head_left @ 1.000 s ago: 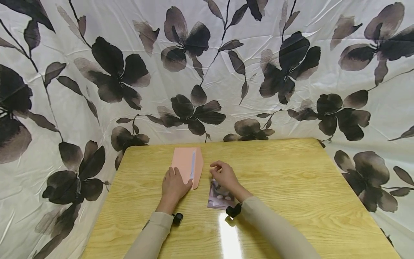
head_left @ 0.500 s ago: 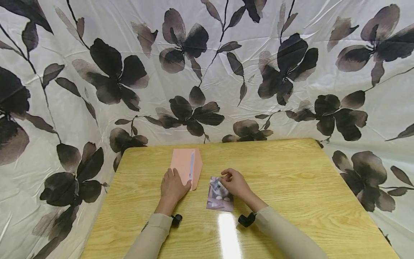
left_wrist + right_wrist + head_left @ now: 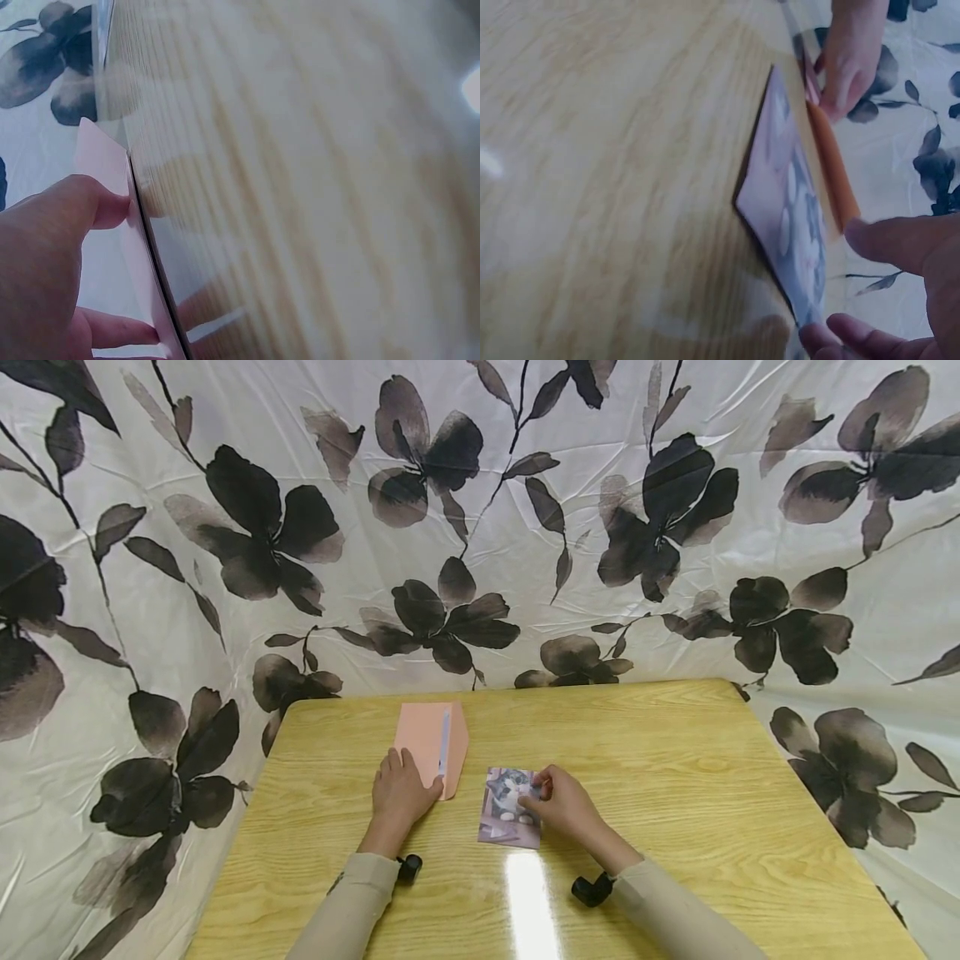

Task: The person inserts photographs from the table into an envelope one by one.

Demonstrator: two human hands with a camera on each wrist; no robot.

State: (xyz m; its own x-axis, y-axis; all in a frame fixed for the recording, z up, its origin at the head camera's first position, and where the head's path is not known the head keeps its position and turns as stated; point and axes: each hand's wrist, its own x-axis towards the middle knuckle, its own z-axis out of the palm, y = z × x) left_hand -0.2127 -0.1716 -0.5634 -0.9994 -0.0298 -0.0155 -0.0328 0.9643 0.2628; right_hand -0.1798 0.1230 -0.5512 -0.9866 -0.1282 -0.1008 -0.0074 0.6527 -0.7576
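A pink envelope (image 3: 420,727) lies on the left part of the table, its pointed flap toward the right and a pale blue strip showing near the fold. My left hand (image 3: 400,789) rests flat on its near end, thumb by the flap side; in the left wrist view the thumb and fingertips press the envelope (image 3: 139,255). To the right lies a cat picture card (image 3: 495,831). My right hand (image 3: 566,806) is at the card's right edge. The right wrist view has fingertips touching the card (image 3: 769,184) at a corner, the thumb lifted apart from it.
The wooden table (image 3: 675,760) extends to both sides, with a bright light reflection in front of the card. A white cloth (image 3: 540,635) with dark flowers hangs behind the table and at its sides.
My right hand has moved right and toward me, from over the card's top to its right edge, uncovering the cat picture. The left hand stays on the envelope.
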